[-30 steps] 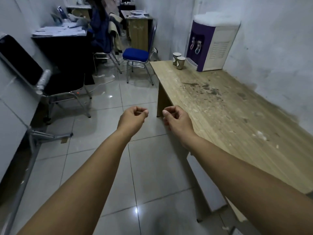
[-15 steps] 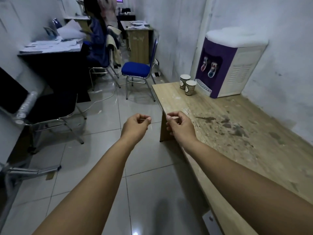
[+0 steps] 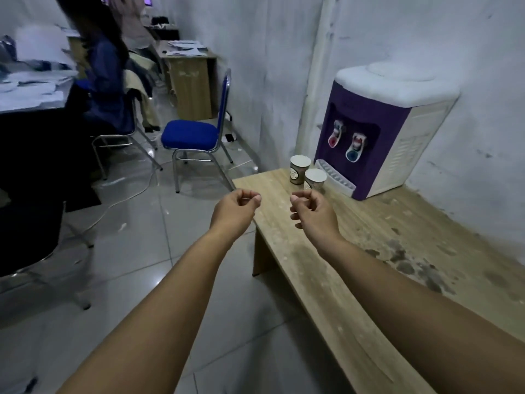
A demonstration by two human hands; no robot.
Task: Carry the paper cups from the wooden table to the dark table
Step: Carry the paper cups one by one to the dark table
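Two paper cups [image 3: 299, 169] [image 3: 314, 179] stand side by side at the far end of the wooden table [image 3: 369, 251], just in front of the water dispenser. My left hand [image 3: 235, 207] hovers over the table's far corner with fingers curled and nothing in it. My right hand [image 3: 311, 213] is over the tabletop, just short of the nearer cup, also curled and holding nothing. The dark table [image 3: 31, 118], covered with papers, is at the far left.
A purple and white water dispenser [image 3: 383, 129] sits on the wooden table against the wall. A blue chair [image 3: 189, 135] stands on the tiled floor beyond the table. A person [image 3: 105, 81] sits at the dark table. A black chair [image 3: 25, 231] is at the left.
I have come closer to the table's far end; the cups and dispenser loom larger. Both hands stayed curled and now hover near the cups.
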